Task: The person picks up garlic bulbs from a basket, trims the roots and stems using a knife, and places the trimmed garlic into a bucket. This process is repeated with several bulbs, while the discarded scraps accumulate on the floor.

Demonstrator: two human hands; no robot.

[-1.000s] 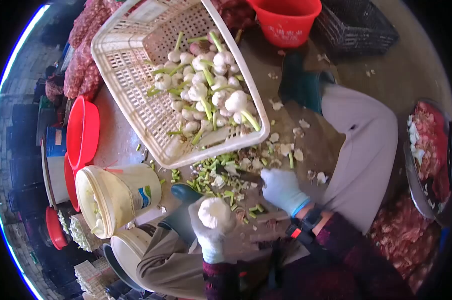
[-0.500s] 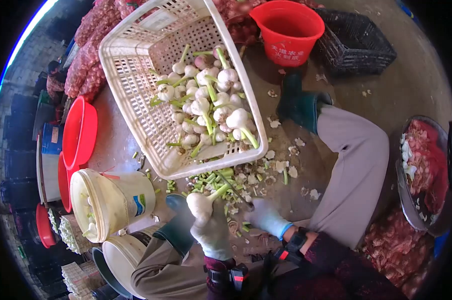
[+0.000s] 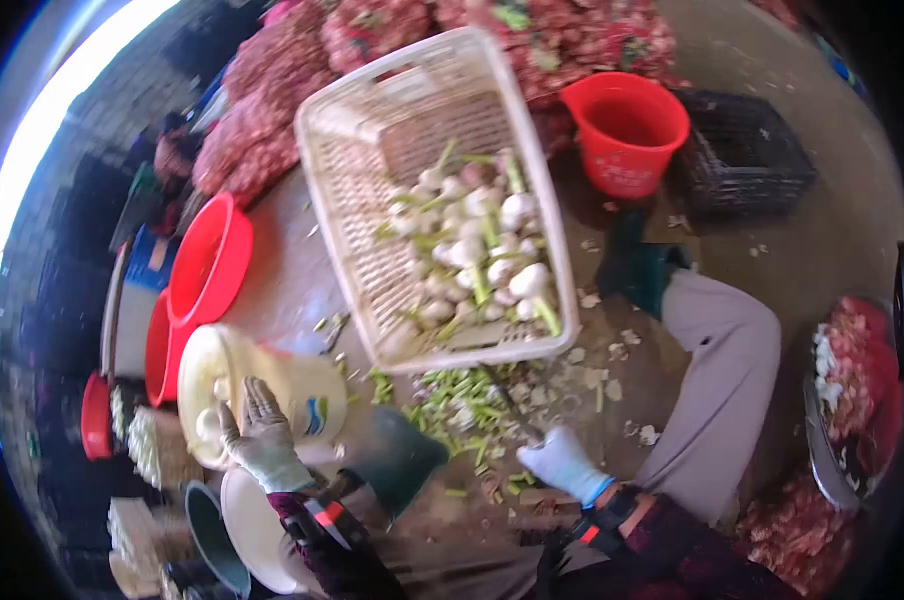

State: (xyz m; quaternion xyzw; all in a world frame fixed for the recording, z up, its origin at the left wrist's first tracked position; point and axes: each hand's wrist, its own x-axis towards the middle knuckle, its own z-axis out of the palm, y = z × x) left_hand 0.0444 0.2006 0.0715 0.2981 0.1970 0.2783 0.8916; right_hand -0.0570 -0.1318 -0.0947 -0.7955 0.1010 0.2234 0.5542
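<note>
My left hand (image 3: 262, 438), in a pale glove, is at the mouth of the cream bucket (image 3: 317, 400) with its fingers spread and nothing held. White garlic bulbs (image 3: 210, 425) show inside that bucket, right beside the fingers. Gloved too, my right hand (image 3: 564, 466) is closed around the handle of a thin knife (image 3: 513, 404), whose blade points up and left over cut green stems (image 3: 457, 400). Beyond the hands stands a white plastic crate (image 3: 334, 215) with garlic bulbs (image 3: 469, 250) on green stems in it.
A red bucket (image 3: 627, 165) and black crates (image 3: 742, 165) stand at the upper right. Red basins (image 3: 212, 262) are on the left, near net sacks of garlic (image 3: 272, 125). A metal pan (image 3: 830, 450) lies at the right. Another person (image 3: 172, 160) sits at the far left.
My left hand has moved left from the floor scraps to the bucket and opened, and the bulb it held has left it. The view has shifted. My right hand still holds the knife.
</note>
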